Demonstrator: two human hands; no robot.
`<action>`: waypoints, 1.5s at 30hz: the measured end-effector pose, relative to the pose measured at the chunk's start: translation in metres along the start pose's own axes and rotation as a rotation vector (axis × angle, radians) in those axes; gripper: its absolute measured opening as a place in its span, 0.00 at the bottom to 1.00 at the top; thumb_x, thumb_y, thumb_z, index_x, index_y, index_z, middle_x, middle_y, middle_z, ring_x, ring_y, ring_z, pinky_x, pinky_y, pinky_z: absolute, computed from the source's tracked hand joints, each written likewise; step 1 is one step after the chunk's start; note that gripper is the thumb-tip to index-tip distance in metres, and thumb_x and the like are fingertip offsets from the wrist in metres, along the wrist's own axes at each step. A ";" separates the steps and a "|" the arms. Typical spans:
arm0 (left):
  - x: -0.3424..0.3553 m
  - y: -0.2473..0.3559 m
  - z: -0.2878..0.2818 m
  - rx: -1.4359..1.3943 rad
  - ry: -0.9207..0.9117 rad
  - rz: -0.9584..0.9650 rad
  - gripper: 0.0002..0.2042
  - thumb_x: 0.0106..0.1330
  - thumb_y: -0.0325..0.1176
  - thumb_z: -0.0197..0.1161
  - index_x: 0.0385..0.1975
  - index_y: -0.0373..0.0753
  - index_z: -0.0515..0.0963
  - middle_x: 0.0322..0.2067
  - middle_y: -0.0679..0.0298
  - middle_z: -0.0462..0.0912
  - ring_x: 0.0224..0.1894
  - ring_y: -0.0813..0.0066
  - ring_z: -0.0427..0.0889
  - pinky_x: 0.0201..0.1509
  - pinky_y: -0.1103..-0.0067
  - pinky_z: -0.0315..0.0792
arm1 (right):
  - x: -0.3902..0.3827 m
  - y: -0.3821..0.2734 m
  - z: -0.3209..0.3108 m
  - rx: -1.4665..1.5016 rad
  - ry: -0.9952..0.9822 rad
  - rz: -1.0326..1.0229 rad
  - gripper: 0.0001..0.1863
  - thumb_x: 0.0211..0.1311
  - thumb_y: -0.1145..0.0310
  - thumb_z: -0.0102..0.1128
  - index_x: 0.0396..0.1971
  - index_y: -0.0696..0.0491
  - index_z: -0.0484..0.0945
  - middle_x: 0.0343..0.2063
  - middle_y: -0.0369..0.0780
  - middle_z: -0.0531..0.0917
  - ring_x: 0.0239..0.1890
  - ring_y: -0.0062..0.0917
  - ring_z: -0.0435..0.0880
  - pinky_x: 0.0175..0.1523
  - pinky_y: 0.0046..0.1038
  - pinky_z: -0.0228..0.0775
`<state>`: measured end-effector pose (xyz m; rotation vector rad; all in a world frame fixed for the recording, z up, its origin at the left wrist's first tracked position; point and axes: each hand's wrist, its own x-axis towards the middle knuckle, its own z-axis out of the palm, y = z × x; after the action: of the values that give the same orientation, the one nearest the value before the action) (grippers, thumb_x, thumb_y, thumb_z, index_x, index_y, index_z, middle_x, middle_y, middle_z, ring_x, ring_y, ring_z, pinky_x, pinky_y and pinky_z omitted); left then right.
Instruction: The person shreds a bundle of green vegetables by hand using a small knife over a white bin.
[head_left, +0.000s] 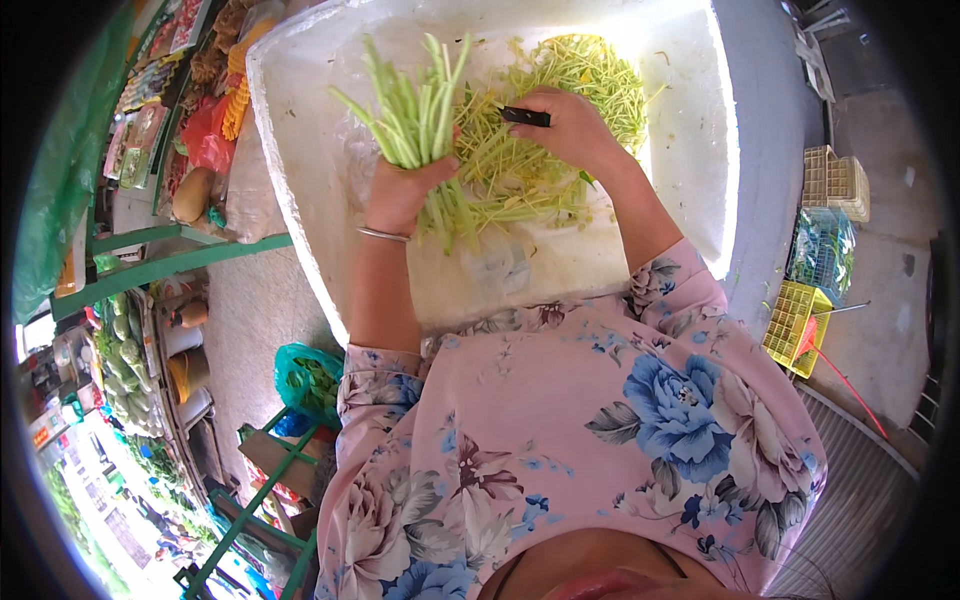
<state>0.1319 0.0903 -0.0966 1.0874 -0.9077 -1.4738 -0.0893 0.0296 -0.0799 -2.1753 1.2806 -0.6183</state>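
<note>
My left hand [402, 192] is closed around a bunch of pale green vegetable stems [415, 110], whose tops fan out upward and whose lower ends hang below the fist. To its right, my right hand [568, 128] grips a black-handled knife [526, 117]. Only the handle shows; I cannot make out the blade. Under and beyond both hands, a loose heap of yellow-green stem scraps [590, 72] lies in a large white foam box [300, 150]. The knife handle is apart from the bunch.
Left of the box are a green metal frame [180, 260] and a stall with a red plastic bag [208, 135]. A teal bag of leafy greens [308, 378] sits lower left. Beige crates [835, 182] and a yellow crate [797, 328] stand on the right.
</note>
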 end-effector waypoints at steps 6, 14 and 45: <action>0.000 -0.004 0.017 -0.070 -0.114 -0.139 0.19 0.48 0.16 0.61 0.44 0.31 0.72 0.36 0.57 0.80 0.37 0.70 0.80 0.41 0.76 0.75 | 0.006 -0.004 0.017 0.234 0.399 -0.152 0.12 0.48 0.67 0.65 0.35 0.50 0.80 0.30 0.35 0.79 0.33 0.27 0.79 0.39 0.26 0.70; -0.004 -0.008 0.003 -0.484 -0.114 -0.177 0.17 0.52 0.22 0.57 0.44 0.30 0.69 0.36 0.53 0.79 0.36 0.59 0.80 0.39 0.68 0.76 | -0.002 -0.018 0.016 1.044 0.147 0.335 0.21 0.64 0.56 0.49 0.48 0.56 0.74 0.26 0.31 0.72 0.22 0.12 0.65 0.26 0.14 0.58; -0.011 -0.013 0.021 -0.216 -0.006 0.049 0.14 0.41 0.19 0.67 0.30 0.34 0.78 0.28 0.59 0.81 0.29 0.71 0.79 0.34 0.75 0.75 | -0.006 -0.032 0.053 0.924 0.120 0.317 0.08 0.57 0.68 0.60 0.30 0.54 0.71 0.17 0.31 0.70 0.15 0.12 0.62 0.18 0.14 0.51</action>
<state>0.1082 0.1035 -0.1007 0.8968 -0.7548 -1.4968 -0.0384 0.0588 -0.0999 -1.1726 1.0542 -0.9692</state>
